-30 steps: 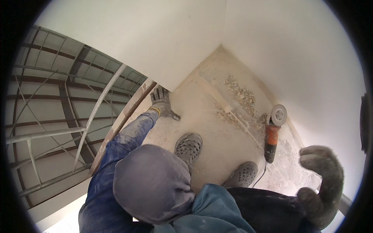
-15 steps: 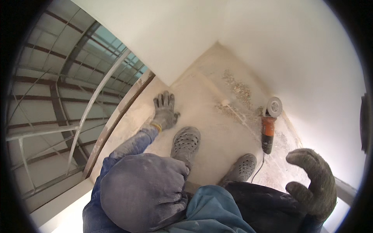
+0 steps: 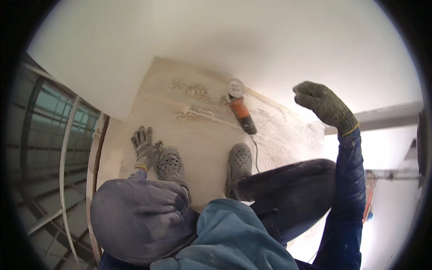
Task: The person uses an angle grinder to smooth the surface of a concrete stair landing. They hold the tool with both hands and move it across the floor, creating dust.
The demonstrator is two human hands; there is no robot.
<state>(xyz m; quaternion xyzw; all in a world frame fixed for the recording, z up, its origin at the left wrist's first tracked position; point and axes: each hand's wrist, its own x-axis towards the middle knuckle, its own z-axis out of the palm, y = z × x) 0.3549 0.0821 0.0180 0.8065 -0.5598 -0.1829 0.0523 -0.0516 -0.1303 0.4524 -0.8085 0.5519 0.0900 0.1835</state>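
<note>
Swung forward since earlier, one right hand point(image 3: 326, 107) hovers half-curled, one left hand point(image 3: 146, 150) spreads its fingers, and I see one orange-and-black grinder point(image 3: 241, 113) with one pale disc point(image 3: 235, 87).

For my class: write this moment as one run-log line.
left hand: spread over floor beside shoe | right hand: fingers curled, nothing seen held | grinder: on floor near wall, untouched

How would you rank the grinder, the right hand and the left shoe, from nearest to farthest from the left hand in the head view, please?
1. Left shoe: just right of the left hand.
2. Grinder: on the floor, farther ahead and to the right, by the wall.
3. Right hand: over on the picture's right.
</note>
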